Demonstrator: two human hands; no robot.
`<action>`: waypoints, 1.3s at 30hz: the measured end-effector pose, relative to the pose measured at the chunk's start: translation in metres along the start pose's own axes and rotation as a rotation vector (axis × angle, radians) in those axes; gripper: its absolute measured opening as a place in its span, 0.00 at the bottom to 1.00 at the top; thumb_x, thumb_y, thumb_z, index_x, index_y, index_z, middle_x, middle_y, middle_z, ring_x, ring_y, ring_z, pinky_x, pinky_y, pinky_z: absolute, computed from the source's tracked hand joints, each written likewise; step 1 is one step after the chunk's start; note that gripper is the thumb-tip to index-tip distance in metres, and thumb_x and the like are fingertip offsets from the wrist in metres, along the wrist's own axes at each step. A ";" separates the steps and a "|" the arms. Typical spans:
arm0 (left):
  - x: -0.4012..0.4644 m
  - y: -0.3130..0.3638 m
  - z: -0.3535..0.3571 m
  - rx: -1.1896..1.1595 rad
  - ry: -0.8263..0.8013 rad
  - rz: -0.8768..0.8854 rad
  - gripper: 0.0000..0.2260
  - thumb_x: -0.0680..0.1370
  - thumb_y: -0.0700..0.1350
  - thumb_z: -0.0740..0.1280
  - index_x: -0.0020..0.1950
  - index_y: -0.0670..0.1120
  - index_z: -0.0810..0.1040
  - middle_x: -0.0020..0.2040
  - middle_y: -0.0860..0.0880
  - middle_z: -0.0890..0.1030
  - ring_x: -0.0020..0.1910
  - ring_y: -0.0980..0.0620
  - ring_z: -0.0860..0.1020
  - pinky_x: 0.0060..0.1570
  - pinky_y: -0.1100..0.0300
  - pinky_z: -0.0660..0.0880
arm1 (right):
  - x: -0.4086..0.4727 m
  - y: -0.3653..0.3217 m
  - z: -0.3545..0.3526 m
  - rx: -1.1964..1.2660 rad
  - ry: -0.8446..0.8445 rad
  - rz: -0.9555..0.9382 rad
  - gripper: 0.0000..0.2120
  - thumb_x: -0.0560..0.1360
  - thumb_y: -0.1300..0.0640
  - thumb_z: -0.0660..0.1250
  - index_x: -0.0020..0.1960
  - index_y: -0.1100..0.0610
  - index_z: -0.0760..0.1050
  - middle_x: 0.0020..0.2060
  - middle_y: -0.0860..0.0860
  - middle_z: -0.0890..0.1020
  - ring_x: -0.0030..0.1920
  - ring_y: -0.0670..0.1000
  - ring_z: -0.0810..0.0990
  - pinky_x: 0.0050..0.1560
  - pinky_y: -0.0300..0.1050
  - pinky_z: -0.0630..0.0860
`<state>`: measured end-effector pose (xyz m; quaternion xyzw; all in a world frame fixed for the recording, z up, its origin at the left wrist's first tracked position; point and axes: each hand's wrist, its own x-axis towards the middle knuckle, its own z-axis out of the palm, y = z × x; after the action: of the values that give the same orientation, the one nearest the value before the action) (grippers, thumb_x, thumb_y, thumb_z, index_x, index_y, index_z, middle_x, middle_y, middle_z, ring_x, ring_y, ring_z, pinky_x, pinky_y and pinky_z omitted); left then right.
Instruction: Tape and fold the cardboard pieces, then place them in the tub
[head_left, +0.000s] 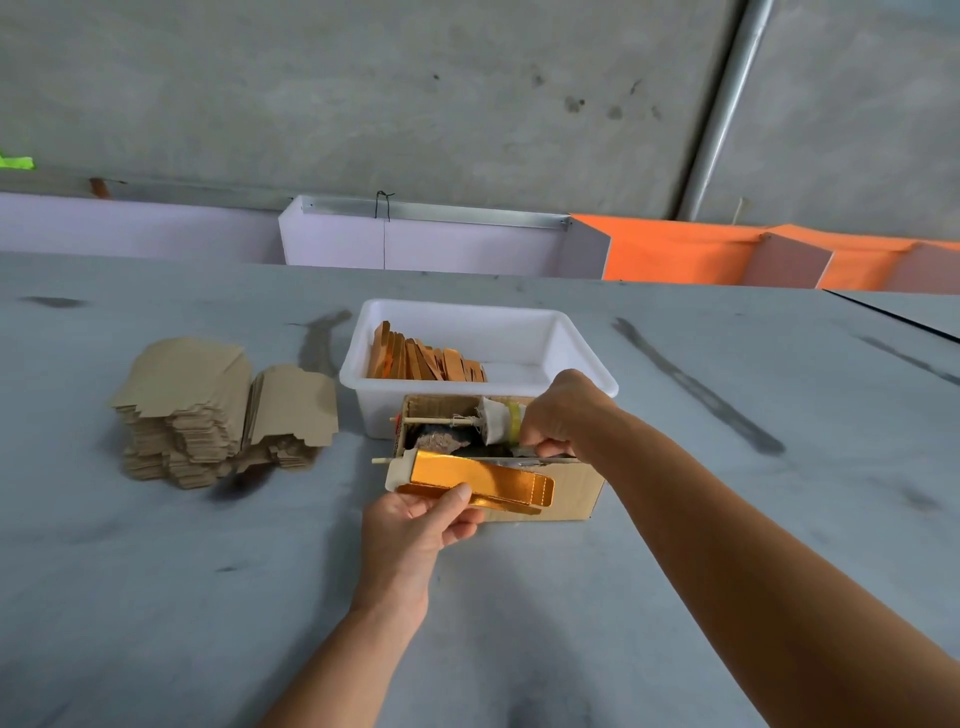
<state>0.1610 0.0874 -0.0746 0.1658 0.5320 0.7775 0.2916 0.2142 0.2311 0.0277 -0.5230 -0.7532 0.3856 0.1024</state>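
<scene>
Stretching across the view is a grey, smudged bench, with a concrete wall and lilac and orange panels behind it. A white tub is sitting mid-bench, holding folded gold pieces. Flat brown blanks are lying stacked to its left. The left hand is pinching a folded gold piece just in front of a cardboard tape box. The right hand is reaching into the box, its curled fingers pinching something beside the tape roll.
</scene>
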 end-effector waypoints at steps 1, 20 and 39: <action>0.001 -0.001 0.000 0.000 0.003 -0.003 0.02 0.72 0.35 0.71 0.43 0.38 0.80 0.35 0.41 0.84 0.34 0.45 0.83 0.33 0.59 0.79 | 0.000 0.001 0.002 -0.007 0.020 -0.009 0.14 0.70 0.66 0.73 0.40 0.56 0.67 0.37 0.54 0.75 0.38 0.49 0.80 0.33 0.37 0.77; 0.003 -0.003 0.005 0.020 0.000 0.021 0.01 0.72 0.34 0.71 0.40 0.36 0.80 0.33 0.40 0.83 0.32 0.46 0.83 0.31 0.61 0.79 | -0.026 0.024 0.004 0.355 0.048 0.020 0.10 0.66 0.73 0.70 0.46 0.65 0.78 0.47 0.63 0.82 0.47 0.59 0.83 0.47 0.49 0.81; -0.016 0.004 -0.005 0.035 0.140 -0.114 0.04 0.70 0.33 0.73 0.40 0.35 0.78 0.32 0.39 0.83 0.31 0.43 0.83 0.28 0.62 0.78 | -0.058 0.047 0.018 0.547 0.052 -0.012 0.12 0.69 0.70 0.71 0.32 0.58 0.73 0.32 0.55 0.80 0.34 0.51 0.79 0.23 0.34 0.65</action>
<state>0.1698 0.0728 -0.0718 0.0857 0.5730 0.7600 0.2947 0.2623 0.1794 -0.0025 -0.4812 -0.6213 0.5605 0.2614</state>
